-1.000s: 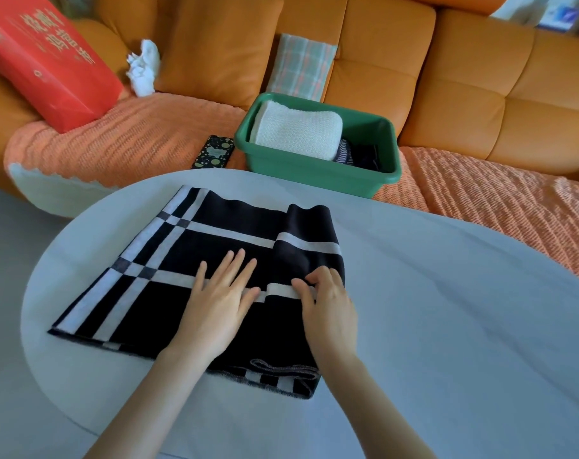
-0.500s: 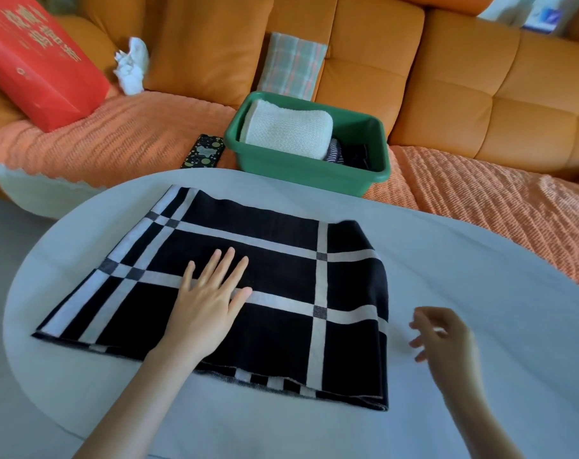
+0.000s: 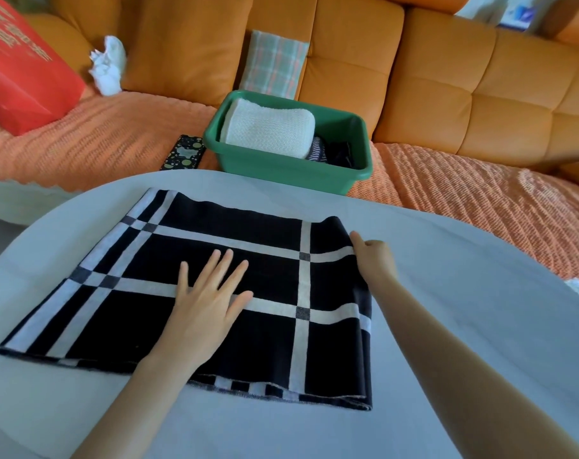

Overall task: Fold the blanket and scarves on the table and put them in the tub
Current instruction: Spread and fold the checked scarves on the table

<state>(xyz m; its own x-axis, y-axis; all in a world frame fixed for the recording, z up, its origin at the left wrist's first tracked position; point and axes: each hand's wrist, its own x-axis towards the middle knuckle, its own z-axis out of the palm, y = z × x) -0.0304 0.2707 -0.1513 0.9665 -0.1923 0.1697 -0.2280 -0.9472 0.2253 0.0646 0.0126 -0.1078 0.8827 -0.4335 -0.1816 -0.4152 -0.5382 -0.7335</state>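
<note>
Black woven scarf (image 3: 248, 233) with white grid lines, folded flat on round pale table (image 3: 480, 326). Left hand (image 3: 205, 309) pressed on its middle, fingers straight and spread. Right hand (image 3: 376, 260) pinching its right edge, fingers curled.

**Limbs of one person, viewed from above.** Left grip (image 3: 210, 304): a bare hand with five slender fingers in view, the thumb on its right side. Left forearm (image 3: 142, 392): bare along its whole visible length, slim, reaching the near edge. Right grip (image 3: 376, 258): a bare hand shown from the back, with only the thumb and rounded knuckles plainly visible. Right forearm (image 3: 447, 352): also bare and smooth, broadening toward the near right corner.
</note>
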